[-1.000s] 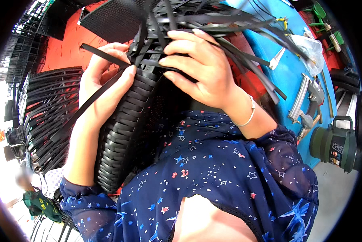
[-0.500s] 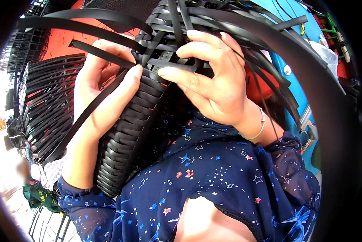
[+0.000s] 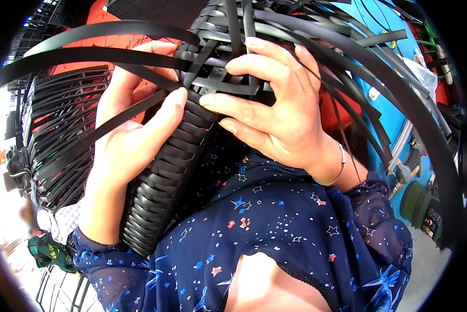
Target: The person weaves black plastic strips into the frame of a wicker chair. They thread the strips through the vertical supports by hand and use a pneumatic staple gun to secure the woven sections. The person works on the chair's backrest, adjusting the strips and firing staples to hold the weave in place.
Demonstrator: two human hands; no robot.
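Note:
A black woven wicker piece [image 3: 163, 171] made of flat plastic strips rests against my lap, its woven edge running from lower left to the top middle. My left hand [image 3: 132, 130] wraps around that edge, thumb pressed on the weave, with a loose black strip [image 3: 88, 136] passing under the fingers. My right hand [image 3: 275, 106] lies on the top of the weave, fingers spread and curled over the crossing strips [image 3: 228, 86]. Long loose strips [image 3: 347, 52] arc out to the upper right.
More black woven frames [image 3: 62, 135] stand stacked at the left. A blue surface [image 3: 394, 99] with tools and a green cylindrical object [image 3: 425, 210] lies at the right. An orange-red floor patch [image 3: 103, 15] shows at the top left.
The view has closed in on the weave. My right hand has shifted left and down over the strips, and the loose strips have swung into wider arcs across the top.

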